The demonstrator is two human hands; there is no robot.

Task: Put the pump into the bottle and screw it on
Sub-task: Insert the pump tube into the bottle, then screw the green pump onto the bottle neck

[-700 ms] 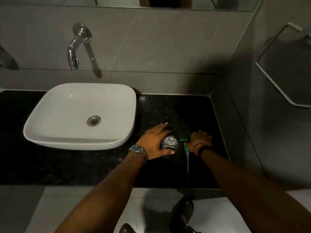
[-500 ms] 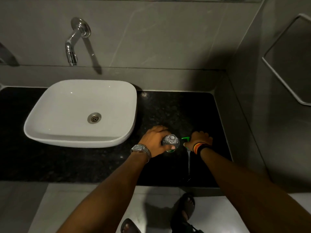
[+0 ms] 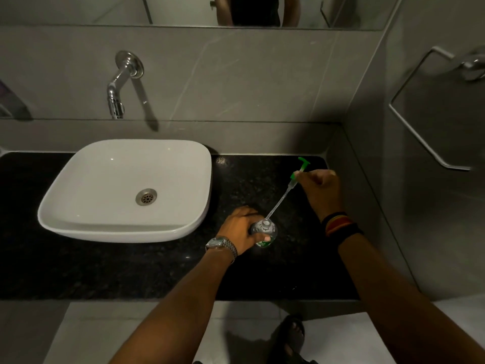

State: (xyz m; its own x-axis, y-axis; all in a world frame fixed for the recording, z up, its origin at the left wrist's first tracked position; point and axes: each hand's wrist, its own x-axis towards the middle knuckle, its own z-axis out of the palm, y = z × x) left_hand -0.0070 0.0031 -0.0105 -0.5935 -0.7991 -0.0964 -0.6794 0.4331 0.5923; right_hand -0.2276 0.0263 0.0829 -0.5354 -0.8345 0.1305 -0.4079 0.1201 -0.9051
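Two hands working over a black speckled stone counter [image 3: 301, 271]; left hand [image 3: 240, 229] gripping the small clear plastic bottle [image 3: 265, 232] upright; right hand [image 3: 321, 190] pinching the green-headed pump [image 3: 295, 177], its clear tube tip touching the bottle's mouth.

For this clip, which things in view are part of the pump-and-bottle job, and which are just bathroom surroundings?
In the job:
- bottle, upright on the countertop, gripped by the left hand
- pump, held tilted by the right hand, its tube tip at the bottle mouth

Just there:
- sink
- tap
- towel ring
- mirror
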